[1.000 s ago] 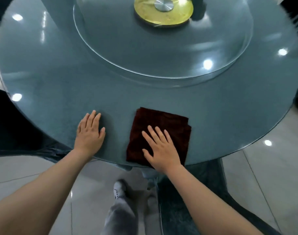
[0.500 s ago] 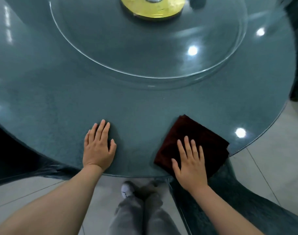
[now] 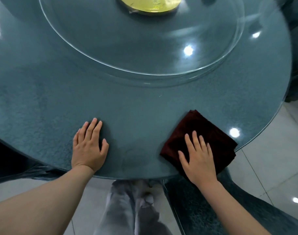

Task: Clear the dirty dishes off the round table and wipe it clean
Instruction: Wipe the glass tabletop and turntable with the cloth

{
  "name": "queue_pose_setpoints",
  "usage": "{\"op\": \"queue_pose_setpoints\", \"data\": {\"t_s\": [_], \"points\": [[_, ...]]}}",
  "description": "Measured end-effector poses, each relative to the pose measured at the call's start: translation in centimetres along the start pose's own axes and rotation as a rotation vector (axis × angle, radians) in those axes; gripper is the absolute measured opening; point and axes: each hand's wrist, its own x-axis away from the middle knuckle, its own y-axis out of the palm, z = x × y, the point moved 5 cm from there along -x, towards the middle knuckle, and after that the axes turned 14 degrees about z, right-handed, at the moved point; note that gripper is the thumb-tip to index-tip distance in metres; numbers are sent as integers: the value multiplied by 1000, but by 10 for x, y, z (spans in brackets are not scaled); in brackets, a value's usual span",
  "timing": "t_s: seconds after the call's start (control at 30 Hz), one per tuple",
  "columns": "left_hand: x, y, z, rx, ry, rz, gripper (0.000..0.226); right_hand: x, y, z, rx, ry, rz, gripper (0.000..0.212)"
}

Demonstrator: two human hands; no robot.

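The dark red cloth (image 3: 200,141) has been carried further right along the near rim since a second ago — from the middle of the near edge out to the right-hand curve, where its lower corner now overhangs the edge of the desk (image 3: 43,102). The right hand (image 3: 200,160) has been carried with it and is laid flat on top, fingers straight and slightly spread, pressing down on the near half of the folded cloth; nothing is gripped. The left hand (image 3: 89,148) is kept planted on the bare surface near the rim, well apart from the cloth — palm down, fingers straight and close together, thumb out to the side, nothing held.

The blue-grey round top is seen glossy, with ceiling lights mirrored in it. Raised over its centre, a clear glass turntable (image 3: 145,48) is shown, and a gold-coloured disc (image 3: 151,5) at its hub is cut off by the top of the view. Below the rim, grey trouser legs (image 3: 121,209) and pale floor tiles (image 3: 272,167) can be made out. At lower right, dark blue upholstery (image 3: 204,209) is seen just beside the desk's edge.
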Motion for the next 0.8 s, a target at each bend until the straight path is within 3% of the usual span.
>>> {"op": "queue_pose_setpoints", "data": {"t_s": [0.17,0.5,0.8], "points": [[0,0,-1,-7,2,-13,67,-58,0,-11,3,67,43,70],[-3,-2,-1,-3,-5,-38,66,13,5,18,-27,38,33,66],[-5,-3,0,-20,-3,-37,65,-180,6,-60,-71,132,77,68]]}}
